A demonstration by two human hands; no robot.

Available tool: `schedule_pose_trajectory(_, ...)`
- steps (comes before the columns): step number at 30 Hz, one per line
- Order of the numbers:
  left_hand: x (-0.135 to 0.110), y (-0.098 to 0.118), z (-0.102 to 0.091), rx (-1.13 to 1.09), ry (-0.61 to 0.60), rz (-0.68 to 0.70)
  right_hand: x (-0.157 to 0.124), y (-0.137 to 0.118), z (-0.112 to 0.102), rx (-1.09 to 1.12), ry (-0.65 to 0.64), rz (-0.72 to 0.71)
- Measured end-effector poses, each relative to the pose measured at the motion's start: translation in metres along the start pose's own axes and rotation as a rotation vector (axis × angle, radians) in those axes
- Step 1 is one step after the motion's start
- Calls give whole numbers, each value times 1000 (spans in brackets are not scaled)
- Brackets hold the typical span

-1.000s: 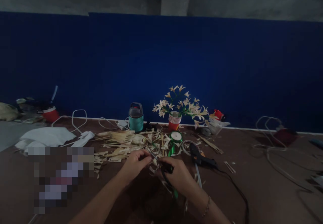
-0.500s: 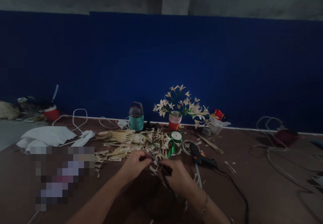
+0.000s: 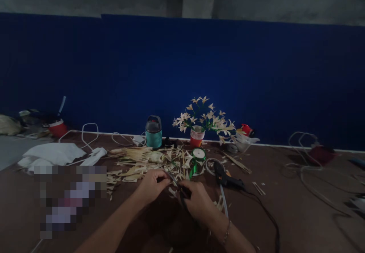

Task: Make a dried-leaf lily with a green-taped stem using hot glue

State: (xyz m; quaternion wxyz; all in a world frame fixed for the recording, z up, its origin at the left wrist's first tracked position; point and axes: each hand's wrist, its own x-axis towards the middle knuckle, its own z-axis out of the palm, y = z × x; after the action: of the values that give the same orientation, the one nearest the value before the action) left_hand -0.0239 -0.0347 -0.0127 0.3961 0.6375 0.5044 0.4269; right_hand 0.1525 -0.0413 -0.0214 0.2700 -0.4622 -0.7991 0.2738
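In the lower middle of the head view my right hand [image 3: 196, 200] is closed around a pair of scissors [image 3: 173, 178]. Their dark handles sit under my fingers and the blades point up and left. At the blade tips, my left hand [image 3: 154, 184] pinches something too small and dark to make out. Just beyond both hands lies a heap of dried corn husk strips [image 3: 148, 155] with scattered cut scraps. A green ribbon spool [image 3: 199, 154] stands right of the heap, its loose ribbon hanging toward my right hand.
A red-and-white cup [image 3: 196, 137] holds pale husk flowers [image 3: 212, 122]. Left of it stands a teal jar [image 3: 154, 137]. A black glue gun [image 3: 230, 180] with its cord lies to the right. White cloth [image 3: 54, 154] and a pixelated patch are on the left.
My right hand has shifted slightly left and down with the scissors. My left hand stays almost where it was, still pinching. The surroundings are otherwise the same.
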Motion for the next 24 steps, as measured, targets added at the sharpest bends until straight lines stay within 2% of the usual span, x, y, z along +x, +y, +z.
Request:
schedule_pose_trajectory(5, 3, -4, -2, -18, 23, 0, -2, 3, 3, -15, 18, 5)
schedule_pose_trajectory(8, 5, -5, -4, -10, 86, 2, -2, -1, 4, 51, 22, 28)
schedule_pose_trajectory(11, 6, -2, -7, -34, 140, -58, 0, -5, 0, 151, 41, 48)
schedule_pose_trajectory(13, 6, 1, -10, -125, 203, -129, 2, -6, -6, 180, 74, 106)
schedule_pose_trajectory(16, 7, 5, -15, -335, 306, -193, 1, -7, -12, 102, 94, 170)
schedule_pose_trajectory(20, 10, 4, -20, -548, 380, -205, -9, -9, -8, -126, -60, 115)
schedule_pose_trajectory(24, 10, 2, -20, -628, 363, -216, -18, -15, 8, -281, -218, 16)
